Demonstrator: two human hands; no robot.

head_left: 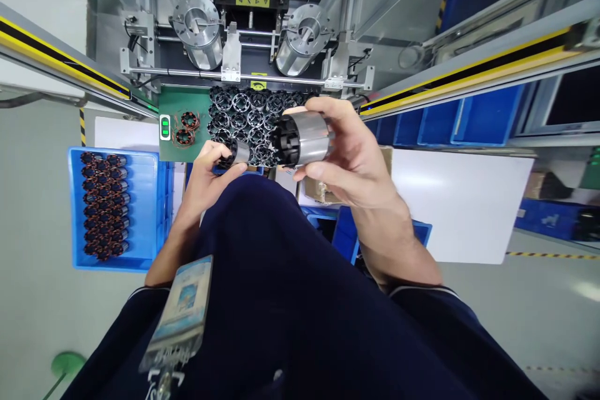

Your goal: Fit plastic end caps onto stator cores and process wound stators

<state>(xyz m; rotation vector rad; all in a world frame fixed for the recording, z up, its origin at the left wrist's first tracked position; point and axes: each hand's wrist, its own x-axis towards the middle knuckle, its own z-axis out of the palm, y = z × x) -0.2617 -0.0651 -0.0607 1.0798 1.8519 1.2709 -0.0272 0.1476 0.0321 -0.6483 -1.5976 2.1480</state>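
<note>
My right hand (351,156) grips a motor stator core (309,137), a silvery cylinder with black slotted insulation on its left-facing end, raised toward the camera. Fingers wrap its far side and the thumb lies along the near side. Lower and to the left, my left hand (209,178) pinches a second stator core (240,152) between thumb and fingers, at the front edge of the grouped cores. Behind both hands many similar stator cores (240,102) stand packed on the green mat (187,100). Part of this group is hidden by my right hand.
Two copper-wound stators (184,136) lie on the mat beside a green-lit switch box (165,127). Behind is a machine with two metal cylinder fixtures (199,31) and a cross rod (187,73). Left, a blue bin (143,212) holds wound stators; right is a white board (459,206).
</note>
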